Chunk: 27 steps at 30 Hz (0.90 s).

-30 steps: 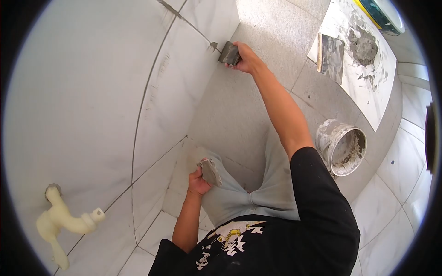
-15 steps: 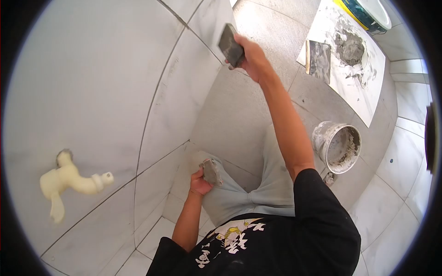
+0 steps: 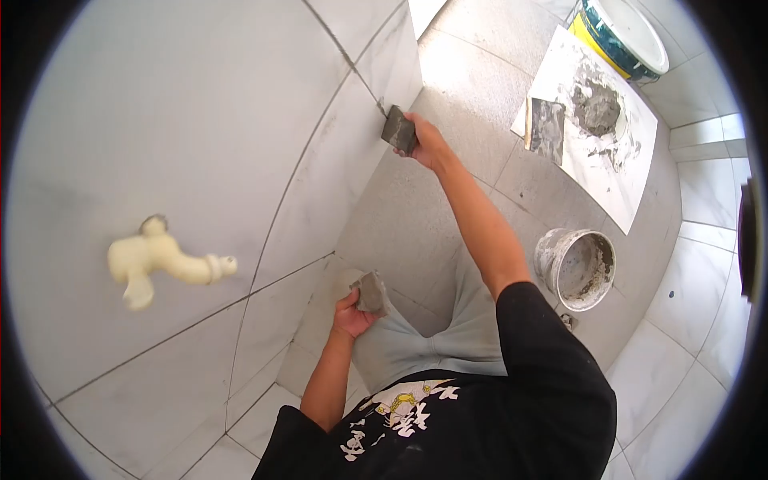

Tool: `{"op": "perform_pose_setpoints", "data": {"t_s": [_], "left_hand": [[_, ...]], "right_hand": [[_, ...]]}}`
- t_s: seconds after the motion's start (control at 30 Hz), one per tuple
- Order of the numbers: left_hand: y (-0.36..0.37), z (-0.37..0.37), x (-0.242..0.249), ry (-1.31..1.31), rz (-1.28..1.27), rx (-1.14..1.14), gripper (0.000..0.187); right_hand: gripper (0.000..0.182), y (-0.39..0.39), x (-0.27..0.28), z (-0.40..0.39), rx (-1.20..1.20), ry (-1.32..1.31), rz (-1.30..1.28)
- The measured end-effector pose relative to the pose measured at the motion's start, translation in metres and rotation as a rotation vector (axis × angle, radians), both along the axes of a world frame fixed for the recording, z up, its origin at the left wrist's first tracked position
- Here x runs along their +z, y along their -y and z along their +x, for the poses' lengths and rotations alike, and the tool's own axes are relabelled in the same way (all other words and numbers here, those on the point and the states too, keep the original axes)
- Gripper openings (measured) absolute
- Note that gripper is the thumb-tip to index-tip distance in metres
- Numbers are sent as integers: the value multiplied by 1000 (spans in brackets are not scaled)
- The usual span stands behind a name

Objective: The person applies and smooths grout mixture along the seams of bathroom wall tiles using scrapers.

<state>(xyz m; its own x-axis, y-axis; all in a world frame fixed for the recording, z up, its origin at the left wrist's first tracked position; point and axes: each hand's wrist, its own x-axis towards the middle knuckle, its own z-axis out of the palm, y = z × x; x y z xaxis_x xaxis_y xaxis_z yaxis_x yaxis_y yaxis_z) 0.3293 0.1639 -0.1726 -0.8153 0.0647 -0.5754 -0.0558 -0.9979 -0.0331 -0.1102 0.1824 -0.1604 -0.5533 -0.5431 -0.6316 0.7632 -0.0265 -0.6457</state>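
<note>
My right hand (image 3: pixel 426 144) is gripping a dark, mortar-smeared rectangular scraper (image 3: pixel 397 131) (probably light, stiff, best held by its edges), my left hand (image 3: pixel 352 318) holding a flat grey slab (image 3: pixel 372 294).

Tiled room with a grey floor (image 3: pixel 384 216)

A large wall (image 3: pixel 184 144) of white, faintly marbled tiles fills the left side, crossed by thin dark joints (image 3: pixel 250 295). A cream tap (image 3: pixel 164 260) juts from it. The floor is laid in matte grey tiles. More pale tiles (image 3: pixel 692 288) line the right side. A bright patch of light (image 3: pixel 448 54) whitens the floor near the top.
</note>
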Motion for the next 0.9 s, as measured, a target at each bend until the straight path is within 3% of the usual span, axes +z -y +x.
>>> {"op": "perform_pose_setpoints", "data": {"t_s": [0.1, 0.23, 0.27, 0.33, 0.43, 0.47, 0.53, 0.6, 0.67, 0.7, 0.9], "left_hand": [[-9, -11, 12, 97, -124, 23, 54], [-16, -14, 17, 77, -116, 48, 54], [-14, -17, 19, 65, -178, 31, 53], [-17, -21, 35, 51, -238, 25, 52], [-19, -37, 71, 199, -390, 192, 41], [-21, -42, 81, 293, -425, 252, 37], [-17, -52, 122, 223, -533, 202, 32], [-9, -63, 156, 131, -638, 126, 31], [-6, -69, 181, 119, -684, 111, 32], [-6, -70, 191, 117, -741, 71, 33], [-11, -82, 221, 71, -802, -27, 36]], "right_hand": [[30, 13, 34, -14, -19, 177, -210], [29, 1, 161, -22, 53, -18, -404], [38, -14, 192, -26, 250, -165, -335], [42, -33, 229, -25, 253, -379, -394], [49, -87, 265, 0, 276, -414, -580], [51, -105, 271, 15, 426, -417, -560], [60, -136, 267, 57, 683, -389, -440], [58, -161, 263, 98, 937, -887, -150], [59, -175, 285, 143, 1047, -1475, -108], [63, -181, 293, 158, 1069, -1647, -13], [57, -170, 301, 176, 1063, -1877, 62]]}}
